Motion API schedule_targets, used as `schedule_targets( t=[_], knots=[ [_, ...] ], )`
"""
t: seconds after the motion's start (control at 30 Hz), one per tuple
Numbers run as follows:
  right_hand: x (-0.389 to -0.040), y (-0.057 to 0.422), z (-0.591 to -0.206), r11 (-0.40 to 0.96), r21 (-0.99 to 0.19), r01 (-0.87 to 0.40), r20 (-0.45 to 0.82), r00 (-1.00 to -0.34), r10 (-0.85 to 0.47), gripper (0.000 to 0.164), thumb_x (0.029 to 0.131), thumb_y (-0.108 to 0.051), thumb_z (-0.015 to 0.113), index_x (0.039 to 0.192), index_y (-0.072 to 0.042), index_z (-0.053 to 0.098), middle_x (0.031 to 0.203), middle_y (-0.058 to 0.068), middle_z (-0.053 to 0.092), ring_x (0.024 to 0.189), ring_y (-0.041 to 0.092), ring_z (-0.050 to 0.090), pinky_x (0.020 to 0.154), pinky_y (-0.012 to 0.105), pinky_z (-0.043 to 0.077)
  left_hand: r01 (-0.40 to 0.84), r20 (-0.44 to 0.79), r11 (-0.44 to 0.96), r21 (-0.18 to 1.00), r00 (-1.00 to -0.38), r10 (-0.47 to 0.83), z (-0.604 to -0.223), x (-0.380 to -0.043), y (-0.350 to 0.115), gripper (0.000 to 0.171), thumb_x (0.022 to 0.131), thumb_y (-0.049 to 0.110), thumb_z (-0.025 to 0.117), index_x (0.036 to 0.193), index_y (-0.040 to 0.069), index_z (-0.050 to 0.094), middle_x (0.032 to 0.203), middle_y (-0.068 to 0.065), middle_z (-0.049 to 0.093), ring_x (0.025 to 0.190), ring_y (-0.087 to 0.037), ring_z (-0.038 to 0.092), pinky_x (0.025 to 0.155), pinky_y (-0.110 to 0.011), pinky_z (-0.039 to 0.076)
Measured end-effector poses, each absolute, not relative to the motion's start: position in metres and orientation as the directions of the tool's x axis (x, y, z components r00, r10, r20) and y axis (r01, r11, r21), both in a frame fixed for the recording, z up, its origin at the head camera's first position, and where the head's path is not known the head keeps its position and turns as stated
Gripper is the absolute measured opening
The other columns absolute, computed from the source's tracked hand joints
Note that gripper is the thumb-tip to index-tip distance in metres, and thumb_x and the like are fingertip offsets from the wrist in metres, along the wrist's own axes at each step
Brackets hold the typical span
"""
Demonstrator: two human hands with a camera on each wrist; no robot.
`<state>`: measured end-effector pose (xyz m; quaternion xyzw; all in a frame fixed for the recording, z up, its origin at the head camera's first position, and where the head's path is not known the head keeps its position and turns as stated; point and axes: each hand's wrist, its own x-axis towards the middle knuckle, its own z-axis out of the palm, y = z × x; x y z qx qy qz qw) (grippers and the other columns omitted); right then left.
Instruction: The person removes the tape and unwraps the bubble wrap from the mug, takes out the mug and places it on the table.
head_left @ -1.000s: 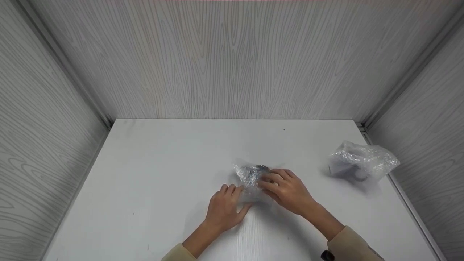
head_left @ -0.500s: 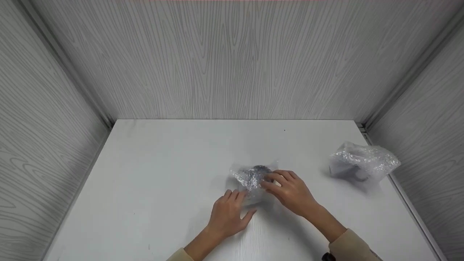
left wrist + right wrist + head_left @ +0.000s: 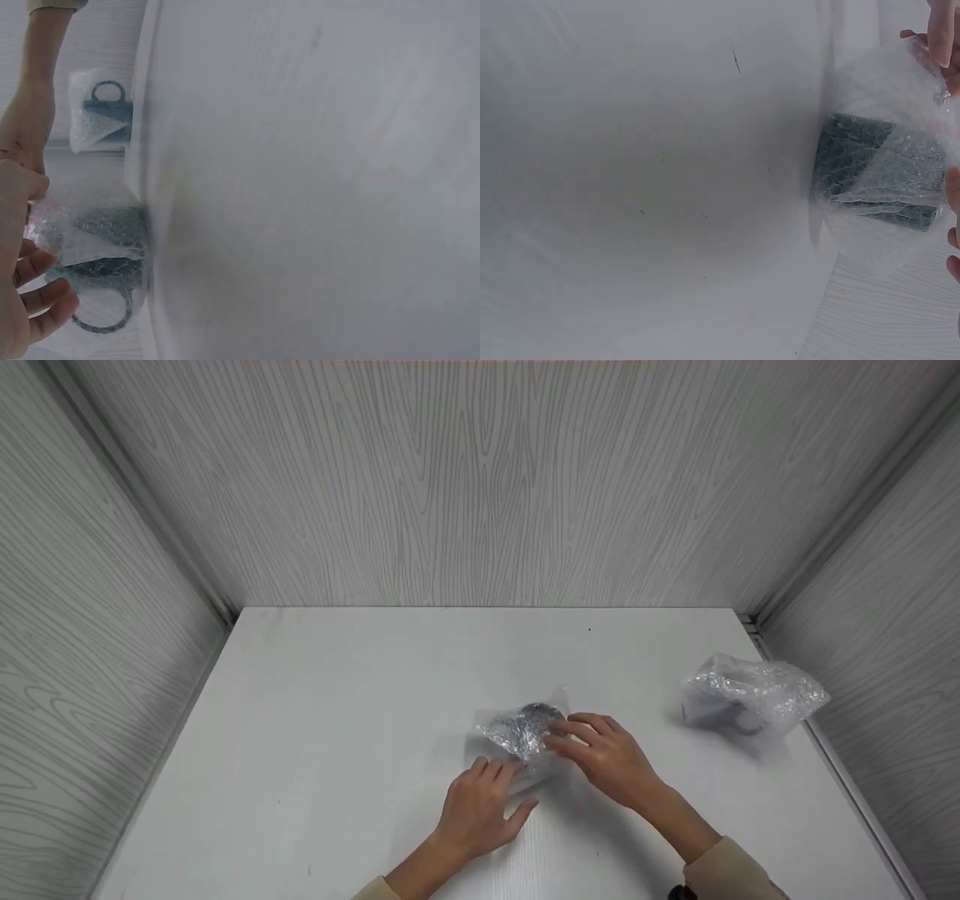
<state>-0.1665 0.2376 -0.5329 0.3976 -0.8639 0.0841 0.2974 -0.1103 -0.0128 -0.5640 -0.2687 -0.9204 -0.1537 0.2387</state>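
Note:
A dark mug (image 3: 109, 225) in clear bubble wrap (image 3: 885, 82) lies on the table between the hands, its handle showing in the left wrist view. The left hand (image 3: 480, 814) is at the near left side of the mug. Its fingers touch the loose wrap, with the thumb spread away from them. The right hand (image 3: 611, 757) holds the mug from the right, fingers curved against its wrapped side. Only a few fingertips of this hand show in the right wrist view. Contact under the fingers is partly hidden.
A second bubble-wrapped mug (image 3: 750, 697) lies at the right edge of the white table (image 3: 337, 690). Grey wood-grain panels (image 3: 480, 495) stand behind the table and along both sides.
The left hand has moved slightly right and nearer the person, with its thumb spread wider. The wrapped mug has turned slightly. The right hand has barely moved.

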Motion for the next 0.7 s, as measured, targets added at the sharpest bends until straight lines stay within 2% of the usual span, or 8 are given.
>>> schedule_targets(
  t=[0.13, 0.27, 0.37, 0.43, 0.53, 0.7],
  knots=[
    [-0.162, 0.238, -0.533, 0.672, -0.049, -0.739, 0.591, -0.564, -0.577, 0.036, 0.084, -0.012, 0.087, 0.116, -0.027, 0.078, 0.126, -0.002, 0.075, 0.117, 0.022, 0.069, 0.09, 0.04, 0.061, 0.554, 0.536, 0.827, 0.093, -0.728, 0.427, -0.563, -0.115, -0.016, 0.047, 0.086, 0.055, 0.081, 0.113, 0.019, 0.071, 0.099, 0.004, 0.07, 0.091, -0.014, 0.064, 0.07, -0.027, 0.057],
    [-0.154, 0.238, -0.532, 0.69, -0.124, -0.713, 0.611, -0.603, -0.513, 0.037, 0.079, -0.009, 0.091, 0.11, -0.025, 0.078, 0.123, -0.001, 0.076, 0.115, 0.021, 0.069, 0.088, 0.04, 0.061, 0.543, 0.564, 0.839, 0.037, -0.704, 0.431, -0.558, -0.12, -0.023, 0.047, 0.084, 0.057, 0.082, 0.109, 0.019, 0.07, 0.098, 0.004, 0.069, 0.093, -0.015, 0.064, 0.073, -0.028, 0.058],
    [-0.146, 0.238, -0.533, 0.71, -0.182, -0.68, 0.639, -0.631, -0.441, 0.035, 0.077, -0.009, 0.093, 0.107, -0.022, 0.08, 0.117, -0.001, 0.076, 0.108, 0.02, 0.069, 0.081, 0.034, 0.062, 0.547, 0.587, 0.837, -0.002, -0.677, 0.445, -0.553, -0.125, -0.028, 0.049, 0.084, 0.057, 0.081, 0.111, 0.018, 0.069, 0.099, 0.003, 0.069, 0.095, -0.016, 0.065, 0.075, -0.029, 0.059],
    [-0.14, 0.237, -0.533, 0.729, -0.247, -0.638, 0.635, -0.675, -0.376, 0.033, 0.078, -0.012, 0.093, 0.107, -0.021, 0.08, 0.112, -0.003, 0.076, 0.103, 0.017, 0.07, 0.077, 0.03, 0.061, 0.552, 0.599, 0.833, -0.029, -0.658, 0.457, -0.551, -0.128, -0.031, 0.052, 0.082, 0.057, 0.082, 0.112, 0.018, 0.069, 0.101, 0.002, 0.068, 0.095, -0.016, 0.064, 0.077, -0.029, 0.059],
    [-0.131, 0.234, -0.533, 0.74, -0.386, -0.55, 0.576, -0.771, -0.272, 0.029, 0.081, -0.013, 0.091, 0.107, -0.021, 0.08, 0.106, -0.007, 0.075, 0.096, 0.013, 0.071, 0.073, 0.028, 0.061, 0.564, 0.612, 0.823, -0.059, -0.631, 0.476, -0.548, -0.135, -0.035, 0.056, 0.08, 0.059, 0.083, 0.115, 0.017, 0.07, 0.101, 0.001, 0.068, 0.095, -0.017, 0.063, 0.078, -0.03, 0.058],
    [-0.12, 0.228, -0.526, 0.674, -0.649, -0.353, 0.36, -0.923, -0.136, 0.021, 0.089, -0.015, 0.085, 0.108, -0.02, 0.079, 0.101, -0.012, 0.077, 0.089, 0.008, 0.072, 0.075, 0.033, 0.063, 0.583, 0.597, 0.801, -0.133, -0.598, 0.534, -0.543, -0.146, -0.039, 0.059, 0.081, 0.065, 0.08, 0.115, 0.017, 0.07, 0.107, 0.001, 0.068, 0.1, -0.019, 0.063, 0.084, -0.033, 0.055]
  ],
)
